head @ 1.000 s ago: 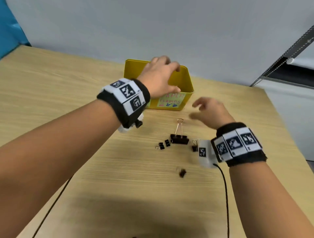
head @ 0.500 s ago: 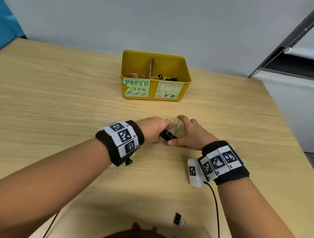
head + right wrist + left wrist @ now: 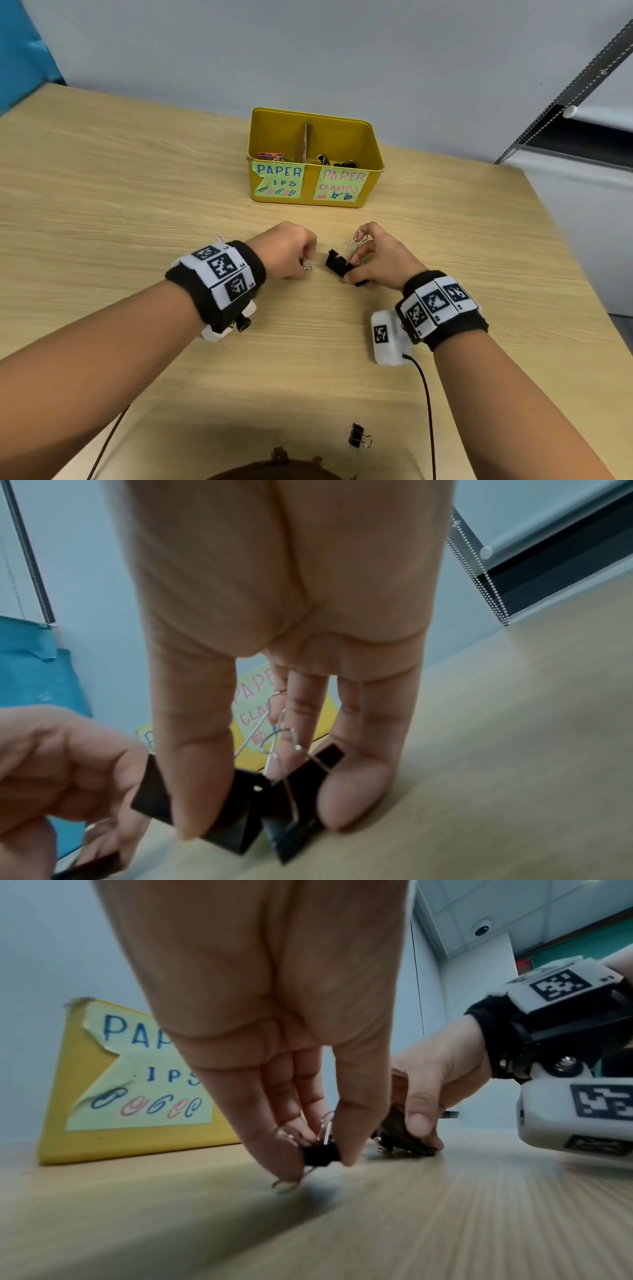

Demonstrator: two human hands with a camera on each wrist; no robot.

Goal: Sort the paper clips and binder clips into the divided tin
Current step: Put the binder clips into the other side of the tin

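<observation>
Your left hand (image 3: 286,248) pinches small black binder clips (image 3: 320,1153) just off the wooden table (image 3: 120,192); your right hand (image 3: 376,260) grips the large black binder clip (image 3: 337,263) plus a smaller one. The yellow divided tin (image 3: 375,150) sits farther back. Carrying several at once, one could slip out or land left of the divider, among the paper clips.

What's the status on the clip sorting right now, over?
Left hand pinches small binder clips. Right hand grips large binder clip. Divided tin ahead, path open. One binder clip and pink paper clip on table.
</observation>
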